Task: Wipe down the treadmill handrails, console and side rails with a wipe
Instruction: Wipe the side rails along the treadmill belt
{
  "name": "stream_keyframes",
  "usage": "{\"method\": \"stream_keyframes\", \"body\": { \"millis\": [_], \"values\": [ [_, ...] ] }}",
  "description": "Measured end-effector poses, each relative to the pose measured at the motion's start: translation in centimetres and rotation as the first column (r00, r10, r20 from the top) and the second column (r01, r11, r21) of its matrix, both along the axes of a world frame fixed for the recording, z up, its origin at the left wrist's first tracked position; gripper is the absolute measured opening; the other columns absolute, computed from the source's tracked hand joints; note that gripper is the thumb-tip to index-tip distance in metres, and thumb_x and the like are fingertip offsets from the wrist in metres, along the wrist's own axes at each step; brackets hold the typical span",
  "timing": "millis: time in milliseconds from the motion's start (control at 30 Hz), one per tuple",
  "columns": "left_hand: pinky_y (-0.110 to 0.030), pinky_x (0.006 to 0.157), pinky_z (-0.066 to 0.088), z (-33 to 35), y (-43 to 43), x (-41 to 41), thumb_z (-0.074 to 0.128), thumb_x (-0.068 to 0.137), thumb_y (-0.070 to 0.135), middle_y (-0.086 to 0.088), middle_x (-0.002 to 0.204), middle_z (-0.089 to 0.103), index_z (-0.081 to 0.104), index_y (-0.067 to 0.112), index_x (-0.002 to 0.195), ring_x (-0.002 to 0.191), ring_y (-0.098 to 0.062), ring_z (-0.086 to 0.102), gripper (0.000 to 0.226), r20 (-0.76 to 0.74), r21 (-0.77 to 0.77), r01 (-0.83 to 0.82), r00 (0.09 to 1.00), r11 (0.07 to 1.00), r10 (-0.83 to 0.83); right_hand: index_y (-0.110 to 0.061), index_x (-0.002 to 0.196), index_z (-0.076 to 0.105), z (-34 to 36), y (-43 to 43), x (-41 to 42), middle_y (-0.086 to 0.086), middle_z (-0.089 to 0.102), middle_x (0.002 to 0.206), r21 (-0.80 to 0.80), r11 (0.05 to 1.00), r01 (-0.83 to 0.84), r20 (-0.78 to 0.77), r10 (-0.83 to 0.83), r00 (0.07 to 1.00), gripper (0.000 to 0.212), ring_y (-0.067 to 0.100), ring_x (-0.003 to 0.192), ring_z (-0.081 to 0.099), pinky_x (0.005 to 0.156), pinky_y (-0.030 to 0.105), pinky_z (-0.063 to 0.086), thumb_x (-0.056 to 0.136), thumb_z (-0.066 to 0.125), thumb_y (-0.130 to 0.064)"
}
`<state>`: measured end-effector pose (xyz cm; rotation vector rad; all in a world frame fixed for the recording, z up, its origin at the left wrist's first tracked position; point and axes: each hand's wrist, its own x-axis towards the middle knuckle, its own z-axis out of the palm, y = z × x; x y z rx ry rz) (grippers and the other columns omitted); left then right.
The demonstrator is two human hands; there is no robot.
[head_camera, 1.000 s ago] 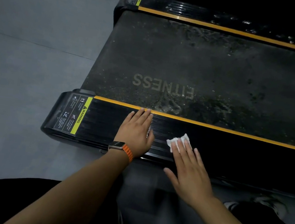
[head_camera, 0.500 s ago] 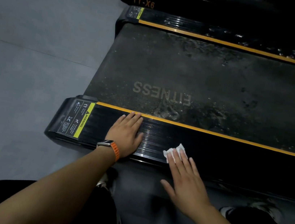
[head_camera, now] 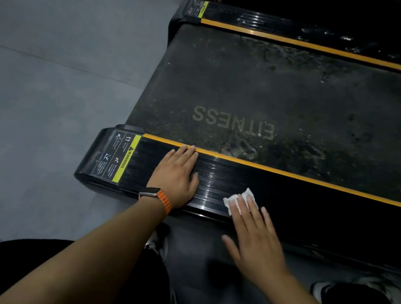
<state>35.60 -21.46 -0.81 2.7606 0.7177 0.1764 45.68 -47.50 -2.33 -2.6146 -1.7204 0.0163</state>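
Note:
The treadmill's near side rail (head_camera: 315,206) is black and ribbed, with an orange stripe along its inner edge. My left hand (head_camera: 177,174), with an orange-strapped watch on the wrist, rests flat on the rail near its left end. My right hand (head_camera: 257,234) lies with straight fingers on a small white wipe (head_camera: 236,200), pressing it onto the rail's outer edge. Most of the wipe is hidden under my fingers.
The dusty belt (head_camera: 290,107) marked FITNESS lies beyond the rail, and the far side rail (head_camera: 312,42) runs behind it. A warning label (head_camera: 118,159) covers the rail's left end. Grey floor (head_camera: 50,79) spreads to the left. My shoes (head_camera: 366,286) stand below the rail.
Both hands have slid a little left along the near rail, the right one dragging the wipe toward the outer edge. The view has shifted left too.

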Motion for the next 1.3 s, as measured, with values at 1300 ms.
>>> {"method": "stream_keyframes", "body": {
  "millis": [1300],
  "values": [
    [-0.043,0.128,0.019,-0.5,0.2,0.1,0.034,0.099,0.041,-0.007,0.164,0.037,0.042,0.01,0.154,0.155,-0.021,0.025,0.064,0.005,-0.004,-0.001,1.0,1.0,0.001,-0.025,0.167,-0.005,1.7,7.1,4.3,-0.005,-0.008,0.175,-0.15,0.988,-0.044,-0.124,0.026,0.992,0.083,0.014,0.16,-0.017,0.131,0.05,0.009,0.1,0.003,-0.073]
  ]
}}
